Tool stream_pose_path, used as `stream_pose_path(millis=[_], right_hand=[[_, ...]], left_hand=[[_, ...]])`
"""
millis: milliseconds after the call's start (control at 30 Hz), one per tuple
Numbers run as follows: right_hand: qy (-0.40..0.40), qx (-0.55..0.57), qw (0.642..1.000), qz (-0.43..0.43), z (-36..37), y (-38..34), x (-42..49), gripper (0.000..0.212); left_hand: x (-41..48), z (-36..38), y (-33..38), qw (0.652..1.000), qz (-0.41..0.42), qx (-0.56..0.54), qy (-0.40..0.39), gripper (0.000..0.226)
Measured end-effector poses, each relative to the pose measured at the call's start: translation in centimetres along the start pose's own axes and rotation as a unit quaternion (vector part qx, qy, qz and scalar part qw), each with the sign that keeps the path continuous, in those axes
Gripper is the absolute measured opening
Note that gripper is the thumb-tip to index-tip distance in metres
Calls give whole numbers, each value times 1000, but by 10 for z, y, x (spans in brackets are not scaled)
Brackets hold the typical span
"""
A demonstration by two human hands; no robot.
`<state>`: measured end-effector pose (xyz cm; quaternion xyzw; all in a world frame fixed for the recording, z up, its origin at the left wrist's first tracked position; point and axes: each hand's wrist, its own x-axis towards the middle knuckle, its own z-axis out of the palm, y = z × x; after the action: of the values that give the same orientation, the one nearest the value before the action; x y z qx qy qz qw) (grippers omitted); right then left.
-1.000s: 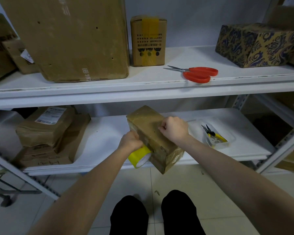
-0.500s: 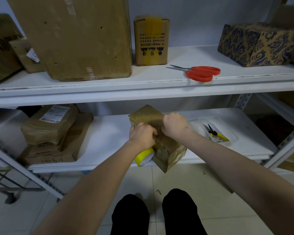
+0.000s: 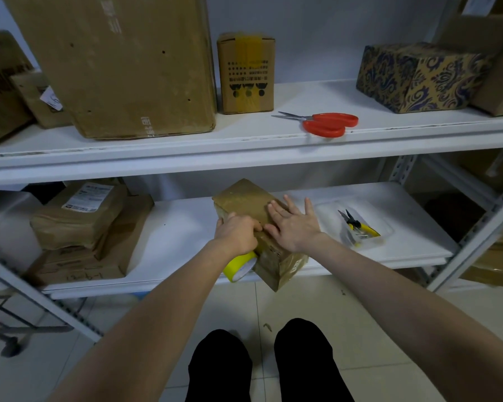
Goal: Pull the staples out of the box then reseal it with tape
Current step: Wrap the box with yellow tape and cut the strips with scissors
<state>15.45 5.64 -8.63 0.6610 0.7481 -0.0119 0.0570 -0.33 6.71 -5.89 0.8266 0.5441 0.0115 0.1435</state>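
The right hand has opened since 0.5 seconds ago. Then it was a fist on the box; now it lies flat on the box's top with fingers spread, its grip open and holding nothing. The left hand stays at the box's left edge. Its grip is closed around the yellow tape roll, which shows just below the hand and touches the box's side.

The brown, tape-wrapped box sits where it was, angled on the lower shelf, its near corner past the front edge. Just right of it on this white shelf, a clear tray holds yellow-handled pliers. To the left lies a stack of brown parcels.

The upper shelf carries red-handled scissors, a large carton, a small taped carton and a blue-patterned carton. Behind is a pale wall. Below are a tiled floor and the person's dark-clad legs.
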Motion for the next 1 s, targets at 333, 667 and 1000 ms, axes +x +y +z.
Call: stream_pose_path(millis=[333,667,1000], right_hand=[[42,12,999,-28,-2,-15,-8,59],[115,53,992,6,5,-51,-3,51],[118,30,992,-23,1,-48,5,43]], left_hand=[[-5,14,-23,969,-104,-200,100,51],[-7,48,-45,945,-203,-256,-17,16],[13,74,-56,938,-249,-230,-76,47]])
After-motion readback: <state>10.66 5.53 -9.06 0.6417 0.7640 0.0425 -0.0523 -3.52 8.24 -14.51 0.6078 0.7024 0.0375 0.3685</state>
